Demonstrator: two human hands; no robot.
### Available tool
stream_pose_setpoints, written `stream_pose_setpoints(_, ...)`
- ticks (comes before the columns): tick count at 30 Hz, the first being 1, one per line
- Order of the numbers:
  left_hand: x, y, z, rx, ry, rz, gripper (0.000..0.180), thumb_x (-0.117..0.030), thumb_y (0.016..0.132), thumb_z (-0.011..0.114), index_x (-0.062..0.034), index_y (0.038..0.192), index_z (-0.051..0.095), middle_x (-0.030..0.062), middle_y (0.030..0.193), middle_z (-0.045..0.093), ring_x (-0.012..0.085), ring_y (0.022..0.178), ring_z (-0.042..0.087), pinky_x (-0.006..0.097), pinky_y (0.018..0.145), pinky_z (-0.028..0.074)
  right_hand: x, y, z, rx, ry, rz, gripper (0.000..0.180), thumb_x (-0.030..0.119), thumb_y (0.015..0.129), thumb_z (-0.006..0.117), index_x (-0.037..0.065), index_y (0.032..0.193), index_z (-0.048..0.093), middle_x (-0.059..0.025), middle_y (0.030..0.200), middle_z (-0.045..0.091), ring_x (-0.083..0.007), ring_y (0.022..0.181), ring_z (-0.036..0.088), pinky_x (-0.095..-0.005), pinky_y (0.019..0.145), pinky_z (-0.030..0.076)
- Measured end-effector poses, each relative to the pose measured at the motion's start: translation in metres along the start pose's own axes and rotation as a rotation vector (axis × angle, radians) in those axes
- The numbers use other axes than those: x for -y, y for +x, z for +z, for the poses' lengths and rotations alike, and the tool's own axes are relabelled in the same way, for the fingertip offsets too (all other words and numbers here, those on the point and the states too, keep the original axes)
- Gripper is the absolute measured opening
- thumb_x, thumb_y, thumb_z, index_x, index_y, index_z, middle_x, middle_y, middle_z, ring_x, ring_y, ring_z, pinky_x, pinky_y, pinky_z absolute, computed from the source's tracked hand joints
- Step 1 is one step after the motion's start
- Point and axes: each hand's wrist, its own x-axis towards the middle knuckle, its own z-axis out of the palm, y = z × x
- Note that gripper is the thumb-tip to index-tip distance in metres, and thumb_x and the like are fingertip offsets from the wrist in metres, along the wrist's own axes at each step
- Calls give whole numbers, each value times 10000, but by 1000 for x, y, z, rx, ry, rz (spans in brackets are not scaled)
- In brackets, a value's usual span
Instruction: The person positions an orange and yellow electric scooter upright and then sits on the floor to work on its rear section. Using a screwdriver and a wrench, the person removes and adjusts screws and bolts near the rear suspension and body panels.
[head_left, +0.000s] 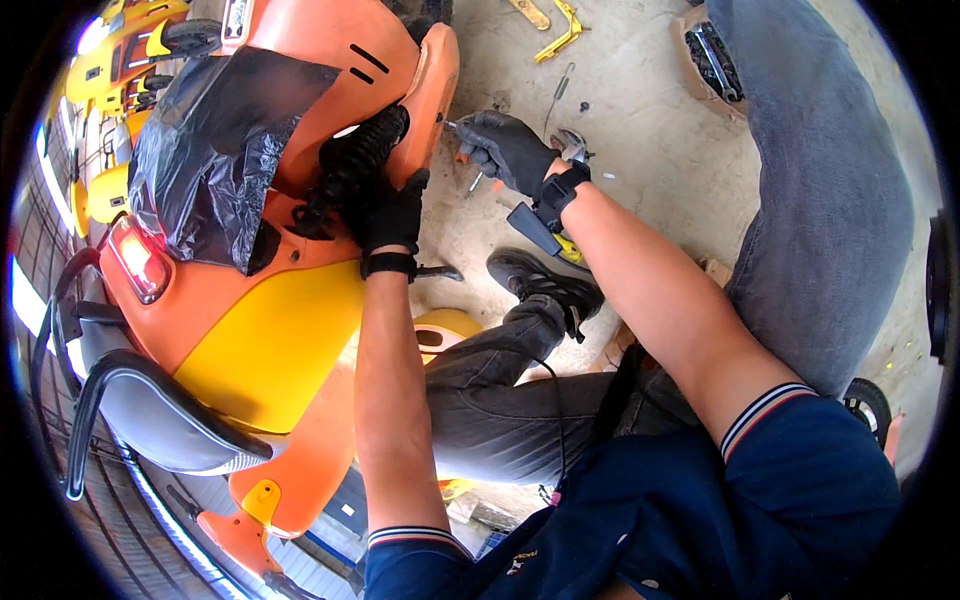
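An orange and yellow scooter body (270, 340) lies on its side at the left, with a black coil-spring shock absorber (365, 145) set against it. My left hand (390, 215), in a black glove, is closed at the spring's near side; black on black hides most of its fingers. In a grey glove, my right hand (508, 148) is closed beside the long orange arm (430, 95) of the body. A thin metallic tip shows at its fingertips, pointing to that arm, but what it belongs to is unclear. Just below those fingers is a small orange-handled tool.
Black plastic film (215, 150) covers part of the body, near a red tail lamp (140, 258). Pliers (572, 143), a yellow-black tool (545, 235) and a yellow bracket (562, 35) lie on the concrete. A cardboard box (712, 65) of metal parts stands beyond; my shoe (545, 285) is close by.
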Motion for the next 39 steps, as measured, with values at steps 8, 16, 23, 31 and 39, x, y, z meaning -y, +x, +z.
stream_pose_setpoints(8, -5, 5, 0, -119, 22, -21, 690, -358, 768, 727, -106, 1350, 455, 104, 1429, 401, 280, 1353, 297, 389, 1135, 174, -2, 3, -1, -38, 36, 55, 171, 295, 925, 544, 141, 849, 559, 25, 700, 512, -67, 528, 402, -209, 455, 325)
stream_pose_setpoints(16, -7, 8, 2, -142, 51, -59, 683, -425, 850, 597, -51, 1383, 391, 146, 1447, 364, 302, 1368, 265, 422, 1135, 137, 0, 3, -1, -78, 55, 127, 137, 278, 929, 558, 146, 940, 593, 39, 723, 512, -51, 555, 389, -185, 467, 304)
stream_pose_setpoints(23, -17, 9, -11, -74, -109, -108, 582, -499, 912, 461, -49, 1275, 526, 177, 1341, 483, 332, 1266, 396, 418, 1058, 263, -8, 8, 1, -84, -164, -83, 126, 264, 915, 580, 154, 972, 608, 38, 727, 519, -41, 557, 385, -179, 472, 300)
stream_pose_setpoints(31, -20, 9, -17, 11, -135, -134, 506, -444, 921, 473, -30, 1191, 585, 159, 1297, 530, 308, 1244, 426, 382, 1032, 304, 12, 1, 7, -56, -509, -74, 203, 288, 914, 578, 158, 1057, 641, 37, 736, 525, -36, 583, 415, -190, 491, 343)
stream_pose_setpoints(39, -15, 9, -9, -62, -113, -100, 492, -430, 922, 472, -40, 1202, 579, 158, 1288, 536, 320, 1221, 439, 387, 1029, 304, 9, 4, 2, 2, 60, 247, 186, 316, 914, 582, 140, 938, 635, 55, 668, 481, -40, 517, 382, -187, 468, 326)
